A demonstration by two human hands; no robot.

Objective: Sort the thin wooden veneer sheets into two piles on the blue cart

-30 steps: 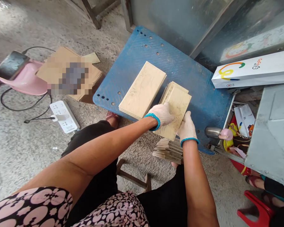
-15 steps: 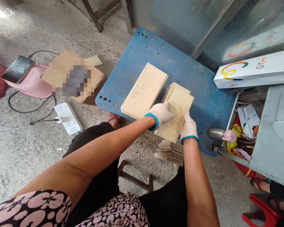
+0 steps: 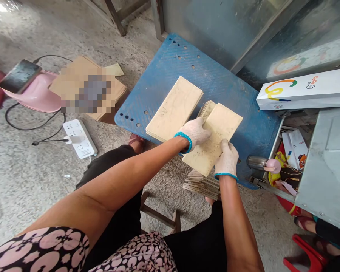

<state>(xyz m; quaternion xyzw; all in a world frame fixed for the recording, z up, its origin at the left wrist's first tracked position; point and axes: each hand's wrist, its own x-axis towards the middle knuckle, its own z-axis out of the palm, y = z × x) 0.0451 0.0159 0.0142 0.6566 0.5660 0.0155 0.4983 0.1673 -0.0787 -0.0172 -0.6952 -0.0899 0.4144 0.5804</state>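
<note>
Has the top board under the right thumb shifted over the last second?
Yes. The far end of the top board has swung right, farther from the neighbouring stack on the blue table.

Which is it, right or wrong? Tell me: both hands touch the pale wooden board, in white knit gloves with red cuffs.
Wrong on one colour: the head view shows teal-blue cuffs, not red. The left hand and right hand do touch the pale wooden board, in white knit gloves.
</note>
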